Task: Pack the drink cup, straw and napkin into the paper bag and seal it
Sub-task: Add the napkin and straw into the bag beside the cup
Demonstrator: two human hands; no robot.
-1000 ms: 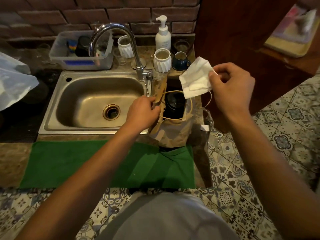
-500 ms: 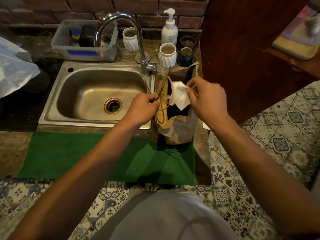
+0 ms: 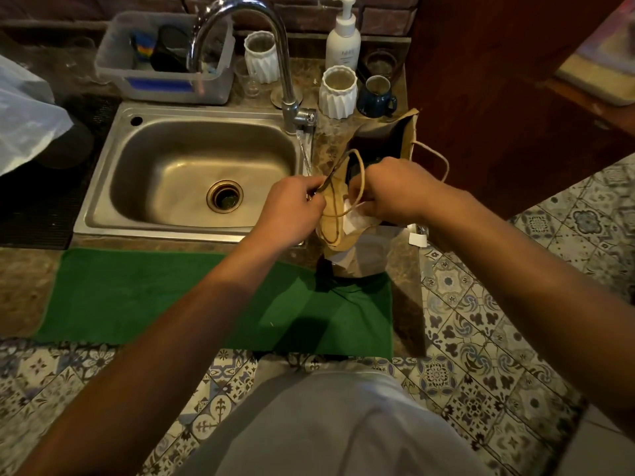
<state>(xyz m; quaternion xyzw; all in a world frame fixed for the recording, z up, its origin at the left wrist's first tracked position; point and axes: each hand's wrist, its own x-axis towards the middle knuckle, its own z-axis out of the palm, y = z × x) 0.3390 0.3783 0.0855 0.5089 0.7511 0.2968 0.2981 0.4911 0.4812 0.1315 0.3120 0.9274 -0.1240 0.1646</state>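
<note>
A brown paper bag (image 3: 409, 135) with rope handles stands on the counter right of the sink, its mouth open. My left hand (image 3: 292, 207) pinches the bag's near edge and pulls it toward the sink. My right hand (image 3: 391, 190) is down inside the bag's mouth, closed on a white napkin (image 3: 354, 219) that shows just under the fingers. Something dark sits inside the bag behind my right hand; I cannot tell whether it is the cup. No straw is visible.
The steel sink (image 3: 103, 173) and tall faucet (image 3: 281, 60) lie left of the bag. White ribbed cups (image 3: 338, 92), a blue mug (image 3: 376, 97) and a soap bottle (image 3: 343, 36) stand behind it. A green mat (image 3: 137, 297) covers the counter's front edge. A small white scrap (image 3: 417, 239) lies at right.
My right hand brought the napkin from up beside the bag down into the bag's mouth. My left hand kept holding the bag's edge.
</note>
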